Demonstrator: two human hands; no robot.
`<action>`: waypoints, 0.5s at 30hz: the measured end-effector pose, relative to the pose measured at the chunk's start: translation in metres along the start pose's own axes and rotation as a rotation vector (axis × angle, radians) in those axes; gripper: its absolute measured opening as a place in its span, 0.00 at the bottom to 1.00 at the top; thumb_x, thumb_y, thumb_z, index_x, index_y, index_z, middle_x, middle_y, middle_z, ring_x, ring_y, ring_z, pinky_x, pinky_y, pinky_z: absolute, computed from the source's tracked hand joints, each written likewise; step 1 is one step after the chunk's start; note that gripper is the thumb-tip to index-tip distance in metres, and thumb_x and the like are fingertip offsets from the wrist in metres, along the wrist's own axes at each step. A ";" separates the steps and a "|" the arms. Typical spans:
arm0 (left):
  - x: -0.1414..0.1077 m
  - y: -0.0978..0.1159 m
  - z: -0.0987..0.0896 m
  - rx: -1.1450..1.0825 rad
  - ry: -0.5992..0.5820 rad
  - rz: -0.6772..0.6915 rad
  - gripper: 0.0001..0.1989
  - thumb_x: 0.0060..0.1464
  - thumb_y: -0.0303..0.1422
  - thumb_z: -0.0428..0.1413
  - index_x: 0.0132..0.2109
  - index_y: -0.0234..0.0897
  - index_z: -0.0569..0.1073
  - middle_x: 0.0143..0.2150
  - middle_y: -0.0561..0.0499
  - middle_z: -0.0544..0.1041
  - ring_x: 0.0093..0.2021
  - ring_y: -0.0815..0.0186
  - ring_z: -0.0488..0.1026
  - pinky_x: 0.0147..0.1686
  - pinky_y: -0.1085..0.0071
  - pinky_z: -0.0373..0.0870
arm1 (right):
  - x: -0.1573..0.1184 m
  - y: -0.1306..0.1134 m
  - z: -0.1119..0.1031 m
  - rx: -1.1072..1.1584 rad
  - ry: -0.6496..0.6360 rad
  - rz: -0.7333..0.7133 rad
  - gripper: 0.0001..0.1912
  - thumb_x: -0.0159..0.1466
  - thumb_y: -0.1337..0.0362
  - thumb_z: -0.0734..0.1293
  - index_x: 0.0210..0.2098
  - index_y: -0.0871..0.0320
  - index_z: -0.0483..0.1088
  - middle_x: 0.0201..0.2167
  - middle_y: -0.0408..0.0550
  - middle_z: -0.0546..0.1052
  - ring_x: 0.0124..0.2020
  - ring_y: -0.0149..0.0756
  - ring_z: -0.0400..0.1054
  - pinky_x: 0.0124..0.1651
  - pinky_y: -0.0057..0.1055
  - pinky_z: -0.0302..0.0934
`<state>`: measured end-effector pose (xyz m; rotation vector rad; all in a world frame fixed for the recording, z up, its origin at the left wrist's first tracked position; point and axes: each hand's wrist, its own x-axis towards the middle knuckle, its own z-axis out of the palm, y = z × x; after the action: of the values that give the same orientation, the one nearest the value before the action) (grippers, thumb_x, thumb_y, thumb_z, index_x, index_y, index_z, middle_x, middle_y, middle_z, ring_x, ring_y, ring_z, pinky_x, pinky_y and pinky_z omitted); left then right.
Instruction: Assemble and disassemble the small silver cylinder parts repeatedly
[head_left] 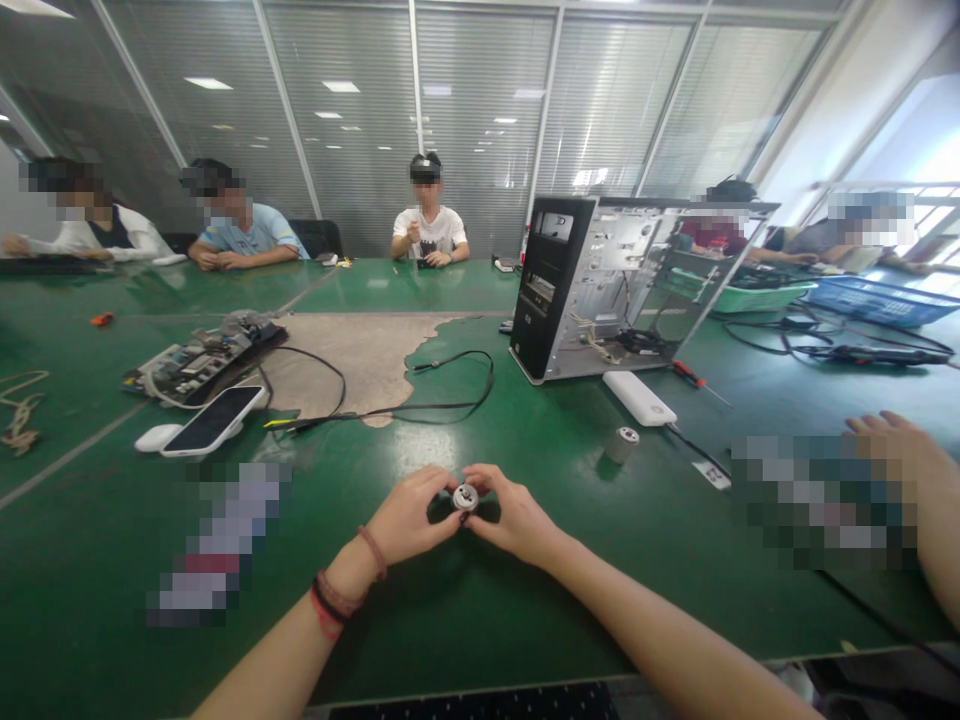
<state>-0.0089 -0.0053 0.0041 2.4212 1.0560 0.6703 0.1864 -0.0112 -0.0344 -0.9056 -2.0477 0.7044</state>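
Left hand point(409, 517) and right hand point(516, 517) meet, fingertips pinching a small round metal part point(465, 497) over the green bench point(90, 600); it looks stiff and slippery, best held by its rim.

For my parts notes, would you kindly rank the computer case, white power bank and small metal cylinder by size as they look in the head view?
Largest: computer case
Middle: white power bank
Smallest: small metal cylinder

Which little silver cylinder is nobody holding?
The cylinder standing on the green table, right of the other, which is pinched between the left hand and right hand.
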 end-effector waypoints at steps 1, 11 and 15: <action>0.000 0.000 0.000 -0.003 -0.004 -0.005 0.08 0.52 0.31 0.54 0.41 0.37 0.70 0.39 0.49 0.73 0.41 0.62 0.70 0.43 0.67 0.66 | 0.000 0.000 0.000 0.009 -0.003 0.009 0.28 0.56 0.67 0.67 0.54 0.54 0.55 0.42 0.47 0.74 0.44 0.35 0.71 0.48 0.35 0.65; 0.000 -0.002 0.000 -0.006 -0.011 -0.002 0.08 0.53 0.32 0.54 0.41 0.37 0.70 0.38 0.48 0.73 0.40 0.62 0.70 0.42 0.68 0.66 | 0.001 -0.008 -0.011 -0.089 -0.039 -0.083 0.25 0.56 0.62 0.68 0.51 0.55 0.60 0.47 0.50 0.71 0.48 0.40 0.66 0.52 0.38 0.60; 0.001 -0.002 0.001 -0.010 -0.019 0.010 0.08 0.54 0.33 0.53 0.42 0.37 0.70 0.40 0.48 0.74 0.41 0.62 0.70 0.43 0.67 0.66 | 0.003 -0.015 -0.015 -0.060 -0.014 -0.131 0.19 0.60 0.65 0.64 0.50 0.56 0.61 0.48 0.52 0.69 0.52 0.38 0.63 0.55 0.37 0.57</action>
<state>-0.0082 -0.0036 0.0025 2.4216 1.0309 0.6529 0.1918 -0.0151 -0.0138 -0.7940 -2.1288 0.5831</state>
